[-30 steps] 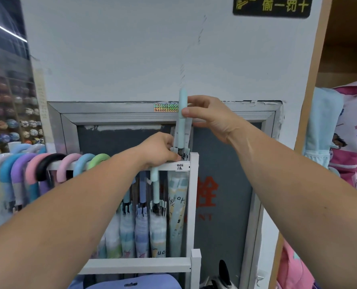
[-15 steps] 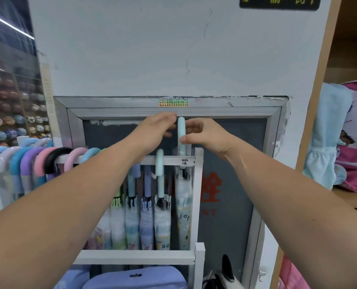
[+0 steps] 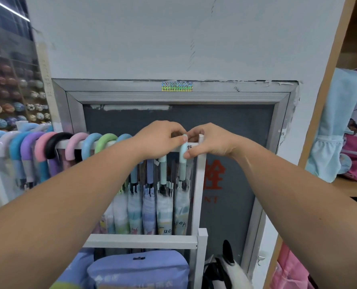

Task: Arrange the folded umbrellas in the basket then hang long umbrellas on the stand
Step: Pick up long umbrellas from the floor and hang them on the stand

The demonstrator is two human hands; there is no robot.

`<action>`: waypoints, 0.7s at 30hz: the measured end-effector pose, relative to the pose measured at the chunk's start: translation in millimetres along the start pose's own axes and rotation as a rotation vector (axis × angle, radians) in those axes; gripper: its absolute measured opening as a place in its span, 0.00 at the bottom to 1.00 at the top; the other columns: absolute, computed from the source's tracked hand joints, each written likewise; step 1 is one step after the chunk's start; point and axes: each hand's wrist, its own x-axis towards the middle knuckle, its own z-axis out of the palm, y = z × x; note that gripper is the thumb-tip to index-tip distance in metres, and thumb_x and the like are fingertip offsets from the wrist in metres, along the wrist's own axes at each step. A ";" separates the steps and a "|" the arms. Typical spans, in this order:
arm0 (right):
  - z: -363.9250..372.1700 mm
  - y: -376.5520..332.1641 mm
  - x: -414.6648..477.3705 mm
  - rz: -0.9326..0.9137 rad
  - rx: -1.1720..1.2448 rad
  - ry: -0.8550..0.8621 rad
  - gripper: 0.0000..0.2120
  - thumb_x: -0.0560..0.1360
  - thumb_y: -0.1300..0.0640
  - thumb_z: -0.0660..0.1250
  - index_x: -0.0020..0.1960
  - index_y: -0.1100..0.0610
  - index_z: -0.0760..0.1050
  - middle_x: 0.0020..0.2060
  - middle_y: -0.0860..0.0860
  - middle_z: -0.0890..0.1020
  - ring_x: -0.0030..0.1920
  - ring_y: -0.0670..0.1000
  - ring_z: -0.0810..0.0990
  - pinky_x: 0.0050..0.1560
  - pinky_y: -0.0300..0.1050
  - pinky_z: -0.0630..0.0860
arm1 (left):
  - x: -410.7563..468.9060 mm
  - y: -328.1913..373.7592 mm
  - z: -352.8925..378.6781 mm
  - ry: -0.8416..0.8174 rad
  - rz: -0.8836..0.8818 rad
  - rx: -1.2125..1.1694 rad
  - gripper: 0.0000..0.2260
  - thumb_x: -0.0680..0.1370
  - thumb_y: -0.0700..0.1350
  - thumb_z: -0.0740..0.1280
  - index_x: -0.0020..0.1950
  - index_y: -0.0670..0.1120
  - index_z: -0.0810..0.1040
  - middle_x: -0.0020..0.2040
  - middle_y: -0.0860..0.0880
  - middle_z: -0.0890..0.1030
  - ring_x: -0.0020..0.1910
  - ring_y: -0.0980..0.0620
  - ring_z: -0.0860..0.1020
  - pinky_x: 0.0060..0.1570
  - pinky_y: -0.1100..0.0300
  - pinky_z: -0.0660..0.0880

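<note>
Head view. Left hand [image 3: 159,138] and right hand [image 3: 212,142], fingers curled, both pinch the hooked handle of the pale teal long umbrella [image 3: 182,165], which hangs over the top rail of the white square-barred stand [image 3: 199,195], at its right end.

Both hands meet at the right end of a white stand [image 3: 199,195]. The left hand [image 3: 161,136] curls over the crook of a mint umbrella [image 3: 182,165], thumb on the top of the curve. The right hand [image 3: 212,143] pinches the same crook, thumb pressed against its front just below the top rail [image 3: 62,144]. The crook sits over the rail beside the corner post, and the wrapped canopy hangs straight down. More long umbrellas [image 3: 163,205] hang to its left, their pastel crooks lined along the rail, one black [image 3: 55,140]. A blue pack [image 3: 139,270] lies below the lower bar [image 3: 140,240]. Behind stands a grey panel [image 3: 236,126] in a white wall [image 3: 131,38].
</note>
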 end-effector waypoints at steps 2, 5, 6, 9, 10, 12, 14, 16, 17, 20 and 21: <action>-4.5 1.1 -4.5 0.007 -0.017 0.019 0.25 0.59 0.44 0.84 0.53 0.48 0.83 0.50 0.48 0.85 0.54 0.50 0.83 0.60 0.51 0.79 | -2.7 2.6 1.3 -0.006 0.008 0.046 0.12 0.81 0.59 0.61 0.60 0.59 0.80 0.53 0.57 0.82 0.53 0.54 0.79 0.56 0.47 0.77; -1.0 8.9 -18.7 -0.009 0.107 0.104 0.30 0.63 0.48 0.83 0.63 0.50 0.80 0.53 0.47 0.85 0.54 0.45 0.84 0.60 0.45 0.80 | -6.9 4.6 3.2 0.040 0.009 0.082 0.14 0.81 0.59 0.60 0.62 0.59 0.79 0.54 0.56 0.82 0.54 0.52 0.79 0.56 0.47 0.77; 3.0 13.7 -23.9 -0.023 0.172 0.141 0.30 0.66 0.52 0.83 0.65 0.51 0.78 0.54 0.48 0.85 0.54 0.45 0.84 0.59 0.44 0.80 | -8.0 4.8 3.5 0.048 0.010 0.095 0.15 0.82 0.59 0.60 0.64 0.58 0.78 0.56 0.55 0.82 0.55 0.52 0.79 0.57 0.48 0.76; 15.4 26.9 -40.5 -0.049 0.278 0.245 0.24 0.71 0.62 0.78 0.65 0.51 0.76 0.50 0.52 0.86 0.49 0.49 0.85 0.49 0.48 0.84 | -12.2 5.9 1.0 -0.003 0.008 0.102 0.20 0.80 0.60 0.62 0.70 0.56 0.75 0.63 0.54 0.80 0.62 0.51 0.77 0.62 0.51 0.74; 19.1 29.8 -45.6 -0.039 0.284 0.265 0.22 0.73 0.63 0.76 0.63 0.50 0.76 0.48 0.52 0.86 0.46 0.51 0.85 0.45 0.49 0.84 | -13.9 6.0 -0.6 -0.042 0.010 0.095 0.23 0.79 0.60 0.65 0.73 0.55 0.72 0.67 0.54 0.78 0.66 0.51 0.75 0.66 0.52 0.72; 25.3 35.6 -52.7 -0.003 0.274 0.308 0.19 0.75 0.63 0.74 0.61 0.49 0.76 0.45 0.52 0.86 0.44 0.55 0.86 0.41 0.51 0.85 | -16.9 6.7 -3.3 -0.102 0.014 0.111 0.29 0.77 0.59 0.69 0.77 0.54 0.67 0.73 0.54 0.73 0.71 0.52 0.70 0.69 0.57 0.67; 30.6 40.3 -54.7 0.027 0.265 0.336 0.13 0.76 0.62 0.73 0.59 0.51 0.78 0.46 0.54 0.86 0.45 0.57 0.86 0.41 0.53 0.85 | -16.9 6.0 -2.3 -0.088 0.014 0.123 0.31 0.76 0.58 0.72 0.77 0.54 0.67 0.73 0.53 0.73 0.71 0.53 0.71 0.67 0.59 0.66; 34.5 41.6 -54.0 0.042 0.250 0.359 0.11 0.77 0.62 0.72 0.58 0.54 0.79 0.47 0.55 0.85 0.46 0.56 0.86 0.39 0.52 0.85 | -16.1 5.1 2.5 -0.049 0.002 0.108 0.32 0.74 0.59 0.73 0.76 0.54 0.68 0.72 0.52 0.74 0.70 0.52 0.72 0.69 0.56 0.68; 35.7 41.6 -53.1 0.046 0.245 0.369 0.11 0.77 0.62 0.72 0.59 0.54 0.80 0.48 0.55 0.85 0.45 0.55 0.86 0.39 0.51 0.85 | -15.9 4.3 5.8 -0.030 -0.008 0.112 0.32 0.74 0.60 0.73 0.76 0.55 0.68 0.72 0.53 0.74 0.71 0.51 0.71 0.70 0.53 0.68; 38.1 39.7 -51.0 0.047 0.227 0.391 0.12 0.77 0.62 0.71 0.60 0.54 0.79 0.47 0.54 0.84 0.44 0.52 0.85 0.37 0.48 0.85 | -15.7 2.1 14.3 0.033 -0.039 0.140 0.33 0.72 0.64 0.71 0.75 0.58 0.67 0.72 0.54 0.74 0.71 0.50 0.71 0.69 0.47 0.69; 38.7 39.0 -50.5 0.048 0.219 0.396 0.13 0.77 0.62 0.71 0.61 0.54 0.79 0.47 0.53 0.84 0.44 0.51 0.85 0.37 0.47 0.85 | -16.4 2.6 15.8 0.049 -0.051 0.147 0.33 0.72 0.64 0.71 0.75 0.59 0.67 0.72 0.54 0.73 0.72 0.50 0.70 0.69 0.46 0.69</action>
